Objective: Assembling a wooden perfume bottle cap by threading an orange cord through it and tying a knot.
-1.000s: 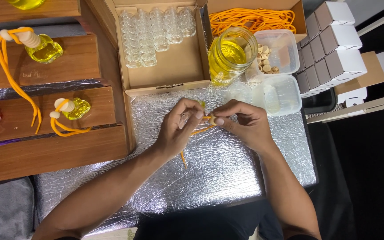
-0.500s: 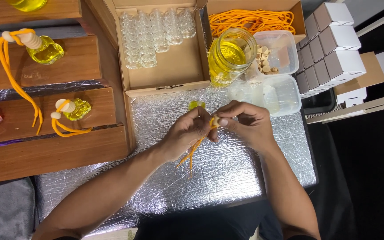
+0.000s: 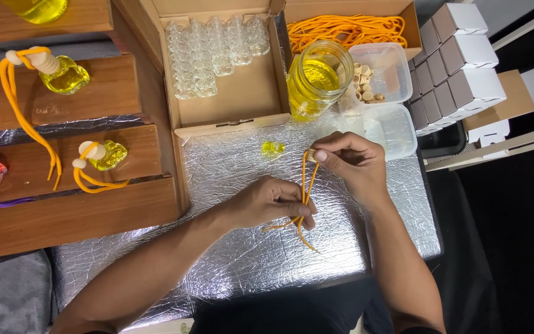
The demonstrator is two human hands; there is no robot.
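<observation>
My right hand (image 3: 352, 164) pinches a small wooden cap at the top of a doubled orange cord (image 3: 305, 185), over the silver foil work surface (image 3: 242, 247). My left hand (image 3: 273, 201) grips the same cord lower down, and its loose ends trail out below the fingers. A small glass bottle of yellow liquid (image 3: 272, 148) lies on the foil just beyond my hands, touched by neither.
A cardboard box with several empty small glass bottles (image 3: 214, 46), a box of orange cords (image 3: 344, 28), a jar of yellow liquid (image 3: 313, 77), plastic tubs of wooden caps (image 3: 375, 74) and stacked white boxes (image 3: 455, 55) stand behind. Wooden steps (image 3: 69, 204) at left hold finished corded bottles (image 3: 103, 154).
My hands have drawn apart: the left slid down the cord toward me while the right stays at the cap, stretching the cord straight. The small yellow bottle now lies uncovered on the foil.
</observation>
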